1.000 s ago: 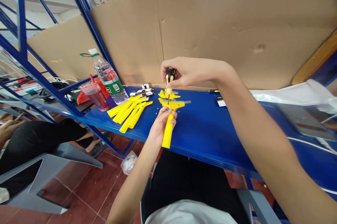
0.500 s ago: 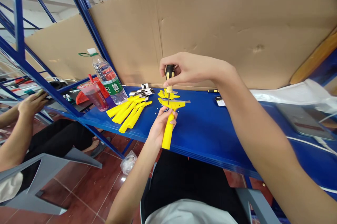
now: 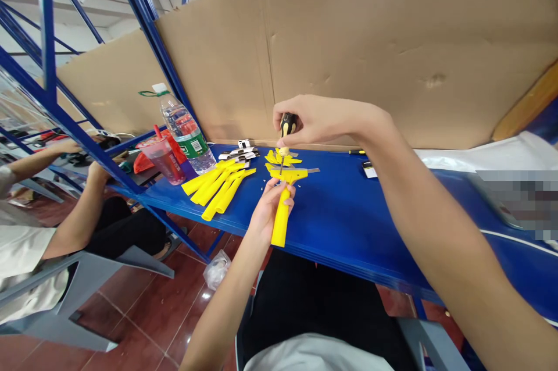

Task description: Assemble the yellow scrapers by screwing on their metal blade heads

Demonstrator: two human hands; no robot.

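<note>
My left hand (image 3: 265, 208) is closed round the handle of a yellow scraper (image 3: 279, 225), whose wide head carries a thin flat blade. Above it, my right hand (image 3: 300, 121) grips the black and cream handle of a screwdriver (image 3: 288, 125). The shaft points down at the left part of the scraper head, and its tip appears to touch there. Behind the head lie several small yellow pieces (image 3: 290, 157). To the left, several yellow scraper handles (image 3: 218, 188) lie in a fanned pile, with black-and-white parts (image 3: 244, 153) just behind. Tiny bits, perhaps screws, are scattered near my left fingers.
A water bottle (image 3: 185, 132) and a pink cup with straw (image 3: 165, 159) stand at the blue table's (image 3: 340, 225) left end. A cardboard wall (image 3: 349, 39) closes off the back. Another person's arm (image 3: 78, 217) is at far left. A second screwdriver (image 3: 356, 152) lies at the back.
The view has shifted slightly. My hands keep the screwdriver on the scraper head, with the handle tilted a little more. The person at left has moved further into view, arms reaching forward.
</note>
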